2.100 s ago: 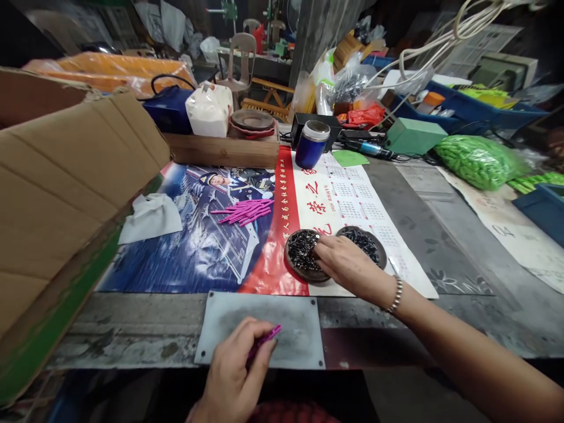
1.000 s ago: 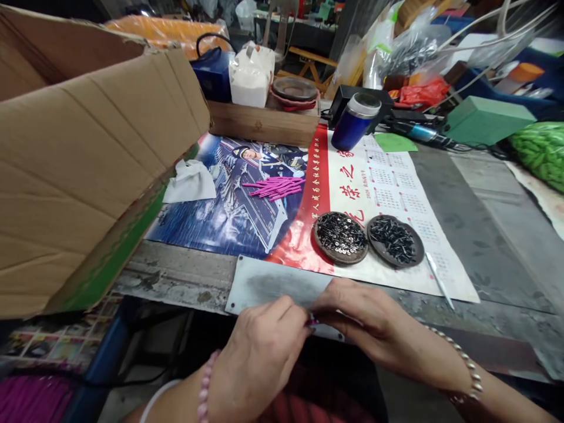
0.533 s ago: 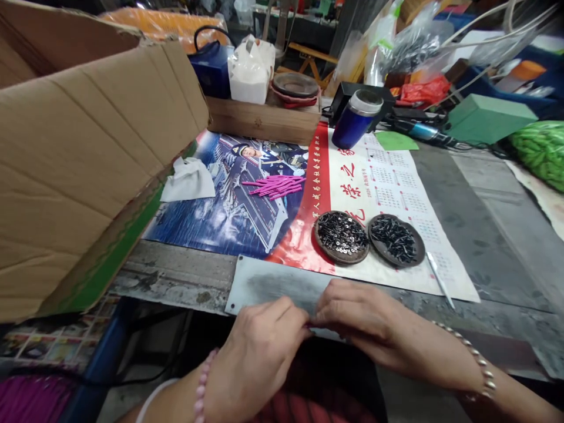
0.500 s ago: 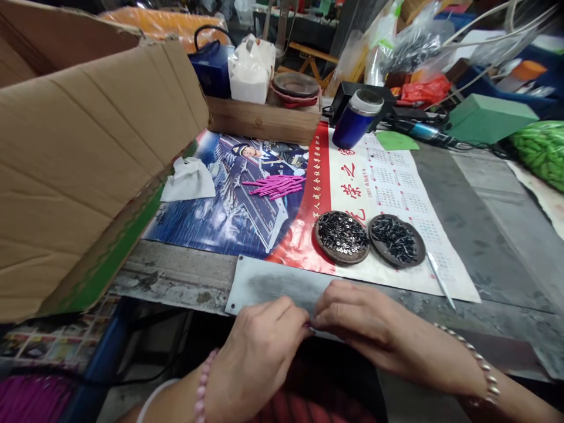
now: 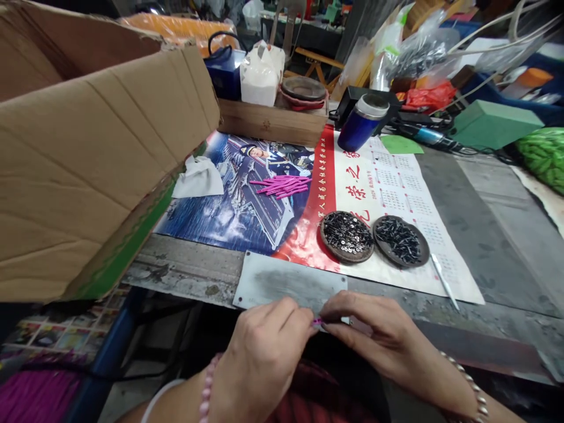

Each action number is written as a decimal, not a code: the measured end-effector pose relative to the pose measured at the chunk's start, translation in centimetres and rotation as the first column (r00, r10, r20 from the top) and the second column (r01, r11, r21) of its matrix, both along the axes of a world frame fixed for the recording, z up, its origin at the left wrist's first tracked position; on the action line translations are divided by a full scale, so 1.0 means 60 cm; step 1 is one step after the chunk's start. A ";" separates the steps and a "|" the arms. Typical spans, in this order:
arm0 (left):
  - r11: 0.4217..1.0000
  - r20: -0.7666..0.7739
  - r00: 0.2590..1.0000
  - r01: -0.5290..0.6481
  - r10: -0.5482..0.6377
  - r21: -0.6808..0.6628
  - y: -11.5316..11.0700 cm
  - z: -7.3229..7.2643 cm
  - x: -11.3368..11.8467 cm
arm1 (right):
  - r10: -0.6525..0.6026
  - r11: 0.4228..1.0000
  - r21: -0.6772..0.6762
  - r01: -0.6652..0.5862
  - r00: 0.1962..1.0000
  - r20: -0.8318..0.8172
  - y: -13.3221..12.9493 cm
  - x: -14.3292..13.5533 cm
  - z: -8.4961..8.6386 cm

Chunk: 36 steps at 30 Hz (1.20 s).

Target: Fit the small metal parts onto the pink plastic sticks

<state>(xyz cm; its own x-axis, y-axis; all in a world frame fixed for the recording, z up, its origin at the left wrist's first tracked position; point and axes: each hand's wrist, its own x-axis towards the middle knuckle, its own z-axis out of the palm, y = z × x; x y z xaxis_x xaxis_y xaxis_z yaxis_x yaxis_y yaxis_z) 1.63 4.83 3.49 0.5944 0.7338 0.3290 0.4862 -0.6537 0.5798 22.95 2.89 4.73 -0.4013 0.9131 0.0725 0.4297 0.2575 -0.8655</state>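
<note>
A small magenta piece point(image 5: 317, 322) shows between the fingertips of both hands, at the front edge of a grey metal plate point(image 5: 288, 282). My left hand point(image 5: 273, 341) pinches its left end, and my right hand point(image 5: 374, 329) closes on its right end. Beyond the plate, a round dish point(image 5: 346, 237) holds small dark and shiny metal parts. Beside it another dish point(image 5: 401, 241) has thin dark pins. A pile of magenta sticks point(image 5: 282, 185) lies on the poster point(image 5: 211, 220). To the right of the dishes lies a white pen-like tool point(image 5: 445, 282).
A large open cardboard box point(image 5: 106, 158) fills the left side. Behind the poster stand a wooden box point(image 5: 273, 122), a blue cup point(image 5: 362, 122) and a green block point(image 5: 497, 124). Magenta sticks point(image 5: 39, 388) lie at the lower left, below the table.
The view has shifted slightly, so the table things sit a little further right. My fingertips have moved slightly apart, and the magenta piece between them shows more clearly.
</note>
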 end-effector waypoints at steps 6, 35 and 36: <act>0.997 -0.039 0.999 -0.006 0.009 0.082 -0.014 -0.002 0.004 | 0.007 1.000 0.017 -0.007 1.000 -0.003 -0.012 -0.004 -0.002; 0.936 -0.054 0.993 0.120 -0.108 0.331 0.017 0.013 0.026 | -0.321 0.942 -0.134 0.308 0.942 -0.094 -0.036 -0.013 -0.025; 0.938 -0.061 0.992 0.126 -0.112 0.322 0.018 0.010 0.028 | -0.316 0.943 -0.134 0.304 0.945 -0.085 -0.034 -0.011 -0.028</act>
